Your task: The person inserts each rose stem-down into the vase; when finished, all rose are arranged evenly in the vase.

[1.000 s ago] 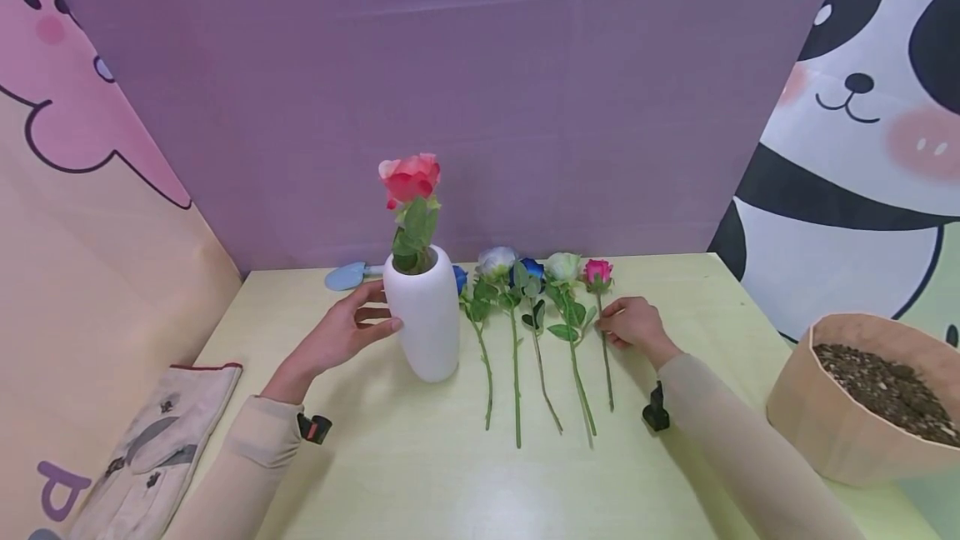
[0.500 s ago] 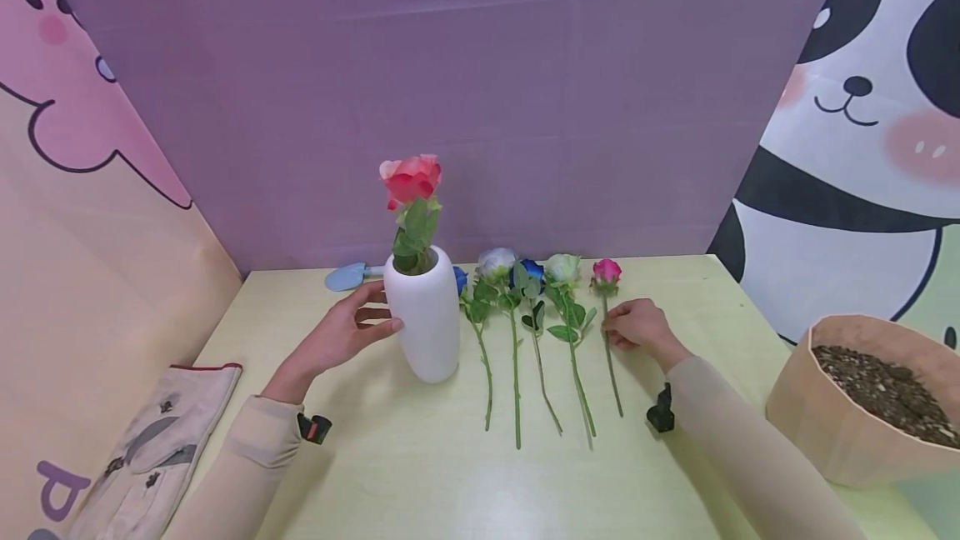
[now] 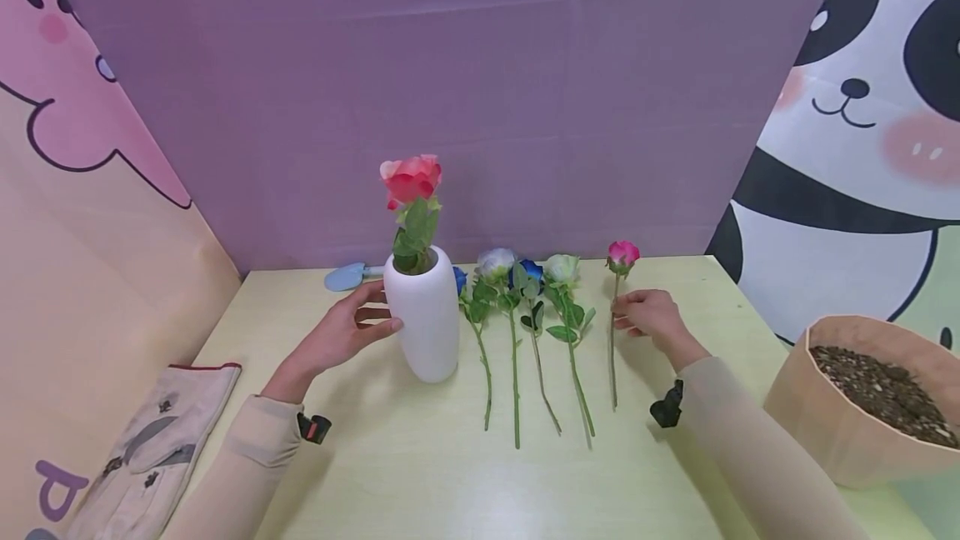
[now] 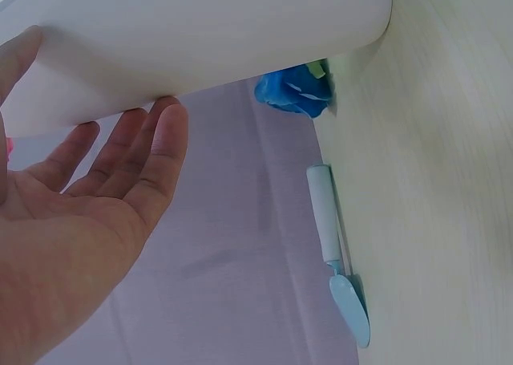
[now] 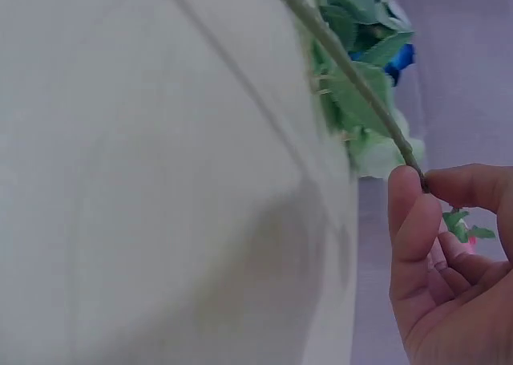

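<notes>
A tall white vase (image 3: 423, 323) stands upright on the table, holding one coral-red rose (image 3: 411, 179) with green leaves. At its left side, my left hand (image 3: 341, 336) touches the wall with spread, slightly bent fingers and the thumb at the front; the left wrist view has the fingertips (image 4: 167, 104) right at the vase. My right hand (image 3: 652, 321) pinches the stem of a small pink rose (image 3: 622, 255) between thumb and fingers. In the right wrist view this thin stem (image 5: 353, 72) slants away from the fingertips, its shadow on the table below.
Several artificial flowers lie side by side between vase and right hand, among them a pale lilac one (image 3: 497, 262) and a white-green one (image 3: 562, 267). A blue trowel (image 3: 347, 277) lies behind the vase. Folded gloves (image 3: 161, 432) lie left; a soil-filled pot (image 3: 832, 415) stands right.
My right hand has moved right and a little up with the pink rose, whose bloom now stands higher and farther from the other flowers. The left hand and vase have stayed put.
</notes>
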Action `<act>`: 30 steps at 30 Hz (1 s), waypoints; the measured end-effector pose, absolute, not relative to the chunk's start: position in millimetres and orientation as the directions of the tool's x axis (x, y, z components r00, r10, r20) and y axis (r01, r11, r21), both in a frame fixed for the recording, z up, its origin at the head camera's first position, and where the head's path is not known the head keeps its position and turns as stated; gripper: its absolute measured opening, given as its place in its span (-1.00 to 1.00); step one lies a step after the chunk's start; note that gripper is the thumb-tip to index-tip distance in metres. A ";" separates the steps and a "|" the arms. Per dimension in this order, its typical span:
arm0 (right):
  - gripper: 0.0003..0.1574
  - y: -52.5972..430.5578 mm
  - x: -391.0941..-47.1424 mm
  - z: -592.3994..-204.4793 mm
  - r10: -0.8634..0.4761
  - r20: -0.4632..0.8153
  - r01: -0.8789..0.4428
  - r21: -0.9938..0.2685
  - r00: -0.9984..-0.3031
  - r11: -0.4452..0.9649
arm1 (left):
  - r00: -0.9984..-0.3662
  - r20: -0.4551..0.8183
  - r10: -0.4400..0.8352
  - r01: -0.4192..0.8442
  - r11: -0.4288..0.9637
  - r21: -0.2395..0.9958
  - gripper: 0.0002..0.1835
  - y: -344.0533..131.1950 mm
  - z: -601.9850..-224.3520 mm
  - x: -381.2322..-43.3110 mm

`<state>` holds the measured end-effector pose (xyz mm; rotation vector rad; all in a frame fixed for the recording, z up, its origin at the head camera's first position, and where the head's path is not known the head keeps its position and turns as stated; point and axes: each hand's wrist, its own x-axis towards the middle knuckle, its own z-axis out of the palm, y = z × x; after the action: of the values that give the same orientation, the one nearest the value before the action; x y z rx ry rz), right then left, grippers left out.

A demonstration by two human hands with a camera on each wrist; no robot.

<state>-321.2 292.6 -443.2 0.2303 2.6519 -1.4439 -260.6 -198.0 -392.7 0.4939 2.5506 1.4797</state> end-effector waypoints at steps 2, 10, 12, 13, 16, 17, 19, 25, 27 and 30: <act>-0.51 292.7 -320.2 -438.3 0.074 -0.162 0.177 -0.844 -0.984 0.506 | -0.934 0.035 0.355 0.208 0.461 0.862 -0.15 -198.2 -392.7 -260.4; -0.46 288.7 -315.6 -420.3 0.048 -0.098 0.109 -0.909 -0.994 0.401 | -0.935 0.036 0.352 0.208 0.466 0.860 -0.16 -197.4 -391.6 -259.2; -0.47 286.7 -315.1 -415.9 0.047 -0.091 0.102 -0.925 -0.995 0.365 | -0.936 0.033 0.352 0.207 0.469 0.859 -0.16 -197.3 -391.4 -258.9; -0.47 285.7 -315.0 -413.8 0.048 -0.089 0.100 -0.933 -0.995 0.345 | -0.936 0.032 0.351 0.205 0.468 0.860 -0.17 -197.2 -391.4 -258.9; -0.45 281.9 -313.8 -406.5 0.040 -0.086 0.094 -0.953 -0.996 0.287 | -0.937 0.032 0.349 0.202 0.464 0.862 -0.18 -197.5 -391.6 -258.9; -0.45 280.4 -313.2 -404.1 0.042 -0.087 0.095 -0.957 -0.995 0.273 | -0.936 0.031 0.349 0.202 0.463 0.863 -0.18 -197.6 -391.8 -258.9; -0.44 277.7 -311.9 -399.7 0.037 -0.086 0.092 -0.966 -0.996 0.243 | -0.937 0.032 0.349 0.201 0.460 0.865 -0.19 -197.7 -391.8 -258.8; -0.55 270.8 -306.3 -389.0 0.025 -0.092 0.094 -0.987 -0.995 0.128 | -0.936 0.034 0.351 0.204 0.461 0.864 -0.18 -198.0 -391.5 -258.7; -0.61 268.6 -304.1 -386.5 0.020 -0.090 0.091 -0.993 -0.996 0.076 | -0.937 0.031 0.349 0.201 0.462 0.864 -0.18 -198.0 -391.6 -258.8; -0.66 265.1 -301.1 -382.5 0.014 -0.084 0.084 -0.996 -0.996 0.007 | -0.935 0.032 0.353 0.205 0.462 0.863 -0.18 -197.9 -391.9 -259.6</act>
<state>-301.1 265.1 -382.5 0.1060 2.1929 -2.1769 -259.6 -197.9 -391.9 0.4912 2.5543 1.4752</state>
